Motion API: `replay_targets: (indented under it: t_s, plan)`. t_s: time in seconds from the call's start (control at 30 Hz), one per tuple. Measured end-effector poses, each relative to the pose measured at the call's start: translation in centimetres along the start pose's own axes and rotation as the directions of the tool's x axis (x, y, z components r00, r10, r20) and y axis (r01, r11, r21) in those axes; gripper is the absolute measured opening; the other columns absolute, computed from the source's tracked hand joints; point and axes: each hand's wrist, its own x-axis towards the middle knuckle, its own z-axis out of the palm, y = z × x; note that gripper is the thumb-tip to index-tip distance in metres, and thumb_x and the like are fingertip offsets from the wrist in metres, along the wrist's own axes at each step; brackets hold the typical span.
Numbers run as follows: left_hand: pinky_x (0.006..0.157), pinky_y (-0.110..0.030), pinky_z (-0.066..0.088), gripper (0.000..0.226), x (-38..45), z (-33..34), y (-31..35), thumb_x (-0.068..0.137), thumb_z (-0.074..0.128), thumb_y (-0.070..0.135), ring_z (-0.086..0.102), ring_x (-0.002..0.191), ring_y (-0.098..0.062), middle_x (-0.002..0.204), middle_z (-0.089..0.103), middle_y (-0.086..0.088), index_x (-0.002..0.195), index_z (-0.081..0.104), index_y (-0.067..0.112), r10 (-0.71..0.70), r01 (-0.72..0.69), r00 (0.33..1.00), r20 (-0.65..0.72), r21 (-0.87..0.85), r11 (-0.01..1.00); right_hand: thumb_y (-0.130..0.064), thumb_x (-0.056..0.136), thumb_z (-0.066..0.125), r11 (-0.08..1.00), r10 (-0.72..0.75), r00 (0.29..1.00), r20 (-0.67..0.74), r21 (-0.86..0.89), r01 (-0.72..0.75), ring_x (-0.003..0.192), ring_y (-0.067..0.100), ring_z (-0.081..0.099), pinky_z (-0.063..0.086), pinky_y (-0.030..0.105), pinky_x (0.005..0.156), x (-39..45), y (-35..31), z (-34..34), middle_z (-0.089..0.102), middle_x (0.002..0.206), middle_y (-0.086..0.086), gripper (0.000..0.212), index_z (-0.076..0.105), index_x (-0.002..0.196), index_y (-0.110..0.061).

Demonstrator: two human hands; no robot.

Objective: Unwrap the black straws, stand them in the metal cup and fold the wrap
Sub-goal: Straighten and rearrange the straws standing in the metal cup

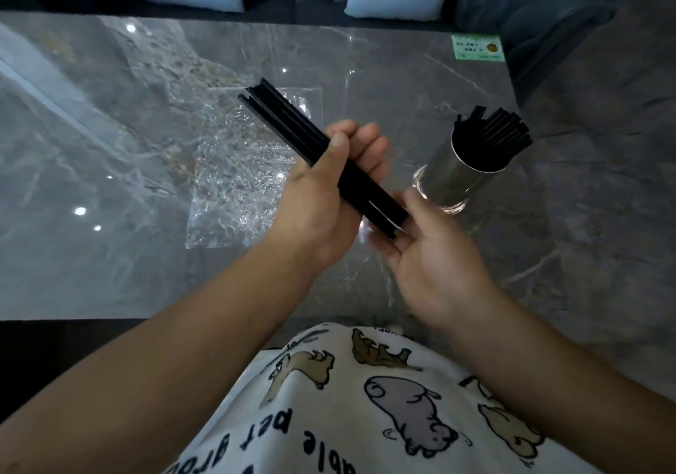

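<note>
My left hand [329,195] grips a bundle of black straws [289,122] around its middle, held above the table and slanting from upper left to lower right. My right hand [431,254] is spread flat, palm against the bundle's lower ends. The clear crinkled wrap [234,188] lies flat on the table behind the hands, partly hidden by them. To the right stands the metal cup [461,173], upright, with several black straws [501,130] standing in it.
The grey marble table [109,144] has its near edge just in front of my body. A small green card [477,47] lies at the far right corner. Light cushions and a dark sofa sit behind the table.
</note>
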Motion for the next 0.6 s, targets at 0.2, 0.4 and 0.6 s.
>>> replay_targets:
  t_s: [0.2, 0.4, 0.6]
  plan:
    - [0.094, -0.032, 0.055, 0.019, 0.3, 0.1, -0.1, 0.106, 0.039, 0.021, 0.068, 0.111, -0.018, 0.107, 0.075, 0.001, 0.108, 0.057, 0.016, -0.014, 0.012, 0.998, 0.064, 0.032, 0.999, -0.023, 0.074, 0.069, 0.986, -0.152, 0.987, 0.048, -0.058, 0.154, 0.057, 0.005, 0.061, 0.053, 0.018, 0.054, -1.4, -1.3, -1.1, 0.07, 0.071, -0.002, 0.018, 0.069, 0.09, -0.014]
    - [0.09, -0.033, 0.056, 0.018, 0.7, 0.2, -1.6, 0.102, 0.044, 0.023, 0.068, 0.111, -0.018, 0.107, 0.076, 0.0, 0.107, 0.06, 0.014, -0.06, 0.053, 0.994, 0.091, 0.081, 0.995, -0.023, 0.069, 0.074, 0.945, -0.309, 0.951, -0.019, -0.116, 0.305, 0.06, 0.007, 0.064, 0.054, 0.019, 0.056, -0.5, -3.5, -1.8, 0.07, 0.072, -0.001, 0.011, 0.073, 0.08, -0.019]
    - [0.09, -0.035, 0.056, 0.019, 0.8, 0.0, -2.6, 0.104, 0.042, 0.022, 0.062, 0.117, -0.024, 0.107, 0.074, -0.001, 0.106, 0.059, 0.013, -0.07, 0.062, 0.994, 0.08, 0.101, 0.993, -0.01, 0.087, 0.068, 0.91, -0.357, 0.934, -0.003, -0.228, 0.347, 0.059, 0.007, 0.064, 0.054, 0.019, 0.057, 0.9, -3.8, -2.3, 0.069, 0.072, -0.001, 0.006, 0.067, 0.087, -0.016]
